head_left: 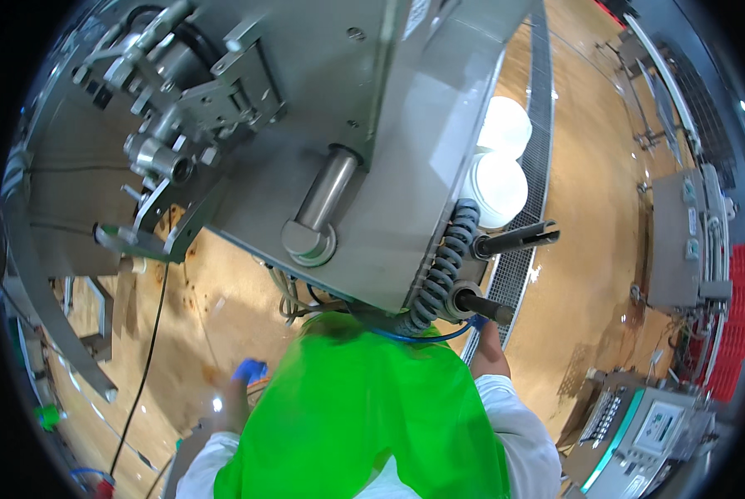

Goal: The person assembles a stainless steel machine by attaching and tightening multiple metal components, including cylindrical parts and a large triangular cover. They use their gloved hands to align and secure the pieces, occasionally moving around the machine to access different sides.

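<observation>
- Head view is looking down the front of a big grey stainless-steel machine housing (389, 166), with the person's bright green translucent plastic apron (364, 424) filling the bottom middle.
- Right hand (487, 345) is reaching up under the housing, right at the lower of two dark cylindrical metal handles (481, 306) poking out beside a grey coiled cable (443, 270). It's touching or nearly touching that handle, and something blue sits right at the fingers, but the fingers are tucked behind the metal, so can't tell how closed the grip is.
- Left hand (238, 397) is hanging low beside the apron, well apart from the machine, with something small and blue (249, 370) at its top. Could be a cloth, could be a glove tip; can't tell if it's actually gripping it.
- Upper handle (518, 239) is sticking out free, nobody touching it.
- Progress-wise, it's looking early or mid-way: one hand is just getting onto the lower handle, the housing is sitting closed up, and nothing looks removed or swung open yet. Everything past grabbing that handle looks still to do.
- Around it: two round white plastic lids or tubs (497, 166) on the orange-brown floor by a long metal drain grate (522, 274), plus a grey control panel with a small screen (647, 432) at lower right.
</observation>
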A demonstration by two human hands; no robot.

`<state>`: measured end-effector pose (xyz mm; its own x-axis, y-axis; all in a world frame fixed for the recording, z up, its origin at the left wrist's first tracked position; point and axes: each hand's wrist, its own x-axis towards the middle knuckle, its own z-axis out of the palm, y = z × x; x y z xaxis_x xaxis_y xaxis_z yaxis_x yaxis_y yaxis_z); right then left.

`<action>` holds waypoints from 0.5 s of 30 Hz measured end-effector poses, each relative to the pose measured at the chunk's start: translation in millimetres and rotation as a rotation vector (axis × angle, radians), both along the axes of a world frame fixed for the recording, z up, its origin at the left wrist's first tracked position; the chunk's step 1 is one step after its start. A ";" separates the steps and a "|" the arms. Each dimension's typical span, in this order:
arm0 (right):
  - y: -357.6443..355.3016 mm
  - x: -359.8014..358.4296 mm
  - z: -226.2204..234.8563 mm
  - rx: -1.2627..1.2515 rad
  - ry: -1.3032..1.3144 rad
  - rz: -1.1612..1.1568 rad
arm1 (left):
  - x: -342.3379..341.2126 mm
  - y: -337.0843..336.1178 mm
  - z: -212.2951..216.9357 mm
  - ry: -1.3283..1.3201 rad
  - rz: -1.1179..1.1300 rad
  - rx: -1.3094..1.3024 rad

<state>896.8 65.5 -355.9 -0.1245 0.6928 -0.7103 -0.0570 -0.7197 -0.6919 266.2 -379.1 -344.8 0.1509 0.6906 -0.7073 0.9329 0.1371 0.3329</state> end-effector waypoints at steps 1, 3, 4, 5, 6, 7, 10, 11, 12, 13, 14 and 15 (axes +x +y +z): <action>-9.7 4.4 2.9 -0.109 0.026 -0.063 | 6.4 -24.6 9.2 0.022 -0.022 0.041; -35.9 7.2 2.8 -0.264 -0.091 -0.263 | 6.1 -40.0 21.9 -0.061 0.318 -0.097; -46.6 2.8 10.1 -0.348 -0.156 -0.278 | 3.3 -40.9 27.4 -0.117 0.581 -0.163; -57.4 -5.1 15.8 -0.434 -0.218 -0.293 | -2.6 -35.7 28.6 -0.189 0.833 -0.202; -69.5 -14.0 22.2 -0.483 -0.277 -0.247 | -10.1 -31.3 31.8 -0.265 1.005 -0.203; -86.4 -22.1 25.4 -0.535 -0.331 -0.205 | -23.8 -26.3 33.0 -0.326 1.089 -0.183; -132.7 -66.6 26.9 -0.616 -0.425 -0.161 | -78.9 -2.2 26.2 -0.438 1.029 -0.114; -153.6 -83.9 27.2 -0.635 -0.444 -0.168 | -99.9 6.4 20.4 -0.452 1.005 -0.092; -168.7 -110.1 30.3 -0.678 -0.450 -0.177 | -124.9 12.9 8.7 -0.402 0.851 -0.052; -187.3 -130.5 28.5 -0.668 -0.407 -0.153 | -149.9 18.3 -7.2 -0.319 0.615 0.012; -199.8 -154.6 28.4 -0.690 -0.307 -0.136 | -174.7 17.5 -22.4 -0.205 0.324 0.105; -209.4 -183.8 33.0 -0.713 -0.257 -0.103 | -198.2 17.6 -37.7 -0.146 0.128 0.178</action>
<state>713.0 -143.9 -322.9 0.1453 0.0551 -0.9878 -0.0479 -0.9969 -0.0626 68.1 -361.5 -382.4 0.1452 0.8226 -0.5498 0.8522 0.1783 0.4919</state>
